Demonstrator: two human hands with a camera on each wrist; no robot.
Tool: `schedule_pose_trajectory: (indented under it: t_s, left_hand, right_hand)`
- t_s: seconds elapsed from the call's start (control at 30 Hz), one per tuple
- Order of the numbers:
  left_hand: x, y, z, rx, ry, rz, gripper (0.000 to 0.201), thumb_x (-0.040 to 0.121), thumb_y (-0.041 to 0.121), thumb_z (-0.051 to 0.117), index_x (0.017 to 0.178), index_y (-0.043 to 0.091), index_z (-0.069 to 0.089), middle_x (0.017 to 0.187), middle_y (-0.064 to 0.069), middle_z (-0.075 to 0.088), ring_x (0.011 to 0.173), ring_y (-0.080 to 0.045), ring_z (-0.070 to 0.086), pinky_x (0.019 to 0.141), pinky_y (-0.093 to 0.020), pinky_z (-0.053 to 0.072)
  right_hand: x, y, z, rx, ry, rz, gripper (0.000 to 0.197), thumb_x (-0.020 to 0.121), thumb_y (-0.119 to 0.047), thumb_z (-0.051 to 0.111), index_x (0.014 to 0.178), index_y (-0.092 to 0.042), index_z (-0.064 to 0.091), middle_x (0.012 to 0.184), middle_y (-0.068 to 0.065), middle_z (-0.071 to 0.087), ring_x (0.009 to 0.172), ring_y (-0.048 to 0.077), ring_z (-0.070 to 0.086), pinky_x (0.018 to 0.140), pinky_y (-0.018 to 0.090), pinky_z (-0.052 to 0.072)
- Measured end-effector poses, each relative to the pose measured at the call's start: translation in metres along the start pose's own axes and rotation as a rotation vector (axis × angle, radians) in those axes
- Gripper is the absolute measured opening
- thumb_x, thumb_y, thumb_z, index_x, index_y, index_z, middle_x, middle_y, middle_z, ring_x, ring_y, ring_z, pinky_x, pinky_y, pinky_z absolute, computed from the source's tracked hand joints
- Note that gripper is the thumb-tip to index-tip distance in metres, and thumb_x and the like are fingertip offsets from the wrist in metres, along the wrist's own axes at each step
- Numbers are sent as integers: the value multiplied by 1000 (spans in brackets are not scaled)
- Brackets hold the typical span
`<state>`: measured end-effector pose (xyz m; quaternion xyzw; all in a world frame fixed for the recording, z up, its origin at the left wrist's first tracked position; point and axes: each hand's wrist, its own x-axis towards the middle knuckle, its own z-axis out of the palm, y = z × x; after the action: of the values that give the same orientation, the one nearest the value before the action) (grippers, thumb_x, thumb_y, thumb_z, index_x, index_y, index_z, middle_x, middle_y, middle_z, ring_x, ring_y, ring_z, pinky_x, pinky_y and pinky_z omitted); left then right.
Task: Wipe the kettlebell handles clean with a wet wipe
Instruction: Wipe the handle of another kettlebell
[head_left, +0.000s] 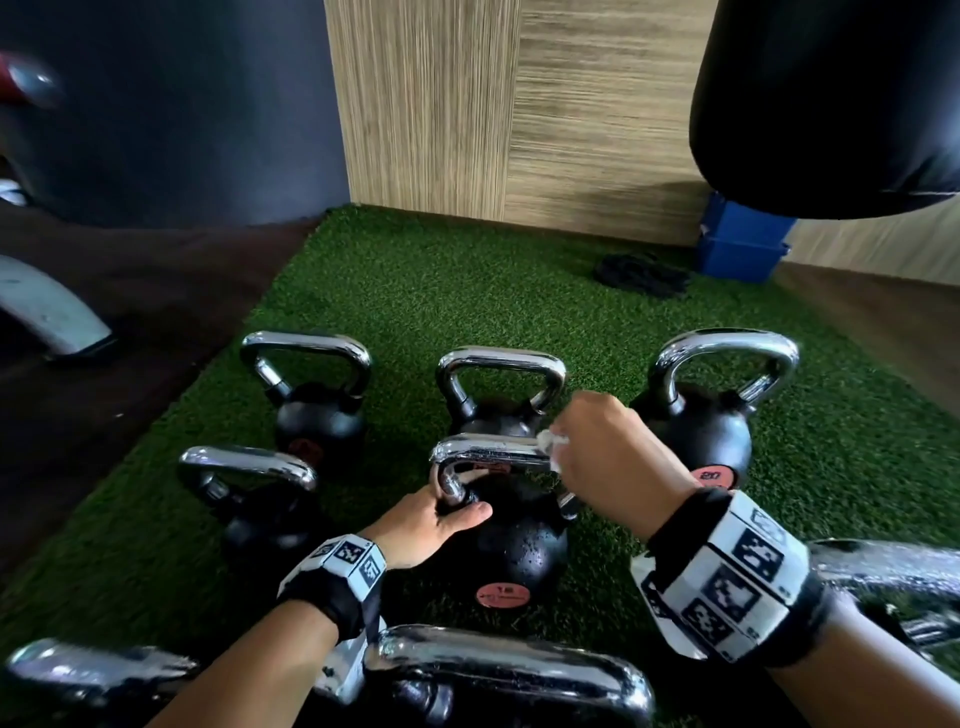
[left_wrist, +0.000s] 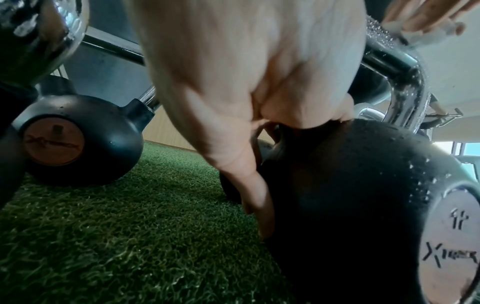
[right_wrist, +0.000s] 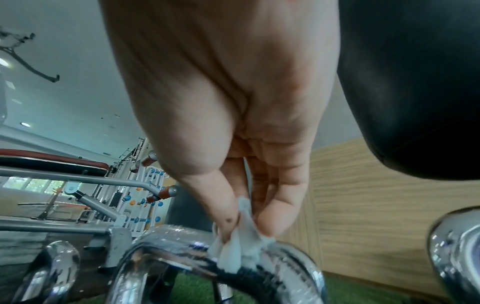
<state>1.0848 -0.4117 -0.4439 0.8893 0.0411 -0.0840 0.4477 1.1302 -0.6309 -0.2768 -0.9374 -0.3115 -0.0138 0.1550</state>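
I see the kettlebell (head_left: 511, 545) at centre frame on the turf (head_left: 441, 291), its chrome handle (head_left: 488, 452) beaded with water. My right hand (head_left: 613, 457) pinches the wipe (right_wrist: 239, 246) against the handle's right end. My left hand (head_left: 426, 525) grips the handle's left leg where it joins the bell. Other kettlebells (head_left: 317, 395) stand around it.
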Motion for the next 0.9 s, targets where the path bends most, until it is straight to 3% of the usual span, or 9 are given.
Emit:
schedule_pose_trajectory:
  t_s: [0.1,0.17,0.3,0.4,0.53,0.6,0.67,0.8,0.9]
  left_hand:
    - [0,0,2,3,8,-34,79,81,77,51,150,41,43,148,14,53,139,-10,48,115,-25,33]
    - [-1,0,3,1,13,-40,76,83,76,52,150,40,45,148,12,54,138,-10,49,112,-23,33]
    - [-1,-1,4,-11,12,-45,88,79,87,52,149,34,46,149,7,52,139,-16,49,119,-35,35]
    - [-1,-2,3,-10,13,-43,92,76,91,49,151,38,43,148,11,51,138,-14,48,115,-30,35]
    - [-3,1,3,-16,3,-24,82,83,76,50,154,36,38,147,15,48,139,-11,47,114,-28,33]
    - [-4,3,2,-11,-2,-33,80,85,73,51,154,35,38,147,14,48,139,-11,46,114,-27,33]
    - [-5,5,1,4,-11,-47,78,86,73,50,153,33,41,150,10,49,140,-14,47,116,-30,34]
    - [-6,6,2,3,-11,-77,83,83,76,48,153,33,41,152,9,48,141,-15,46,118,-31,32]
    - [-7,7,3,-15,-9,-80,84,84,81,49,153,32,42,153,6,48,142,-15,45,120,-34,31]
  right_hand:
    - [-1,1,-1,-48,2,19,23,90,-1,57,70,-12,56,67,0,54,70,27,67,58,32,51]
    - [-2,-2,2,-88,8,-13,26,90,-1,57,68,-14,49,66,0,50,73,29,67,58,29,45]
    - [-8,14,-1,-128,-6,54,39,89,-1,58,59,-16,38,71,9,61,77,33,71,64,37,58]
    - [-12,21,-2,-86,3,134,28,90,-6,57,65,-14,48,70,9,58,77,34,71,67,40,61]
    - [-10,24,0,-15,10,201,15,88,-8,61,74,-11,56,76,11,61,78,32,70,65,36,60]
    - [-10,29,1,-4,-45,262,8,88,-10,60,85,-4,65,85,14,66,84,33,70,70,34,58]
    - [-10,35,5,6,-124,308,13,87,-10,61,94,-2,69,93,17,68,89,33,70,74,35,58]
    - [-8,46,15,93,-125,385,12,80,-9,67,89,-3,73,88,17,71,84,32,72,67,31,56]
    - [-8,50,28,178,-145,435,11,80,-10,70,84,0,72,81,17,73,76,29,75,68,39,63]
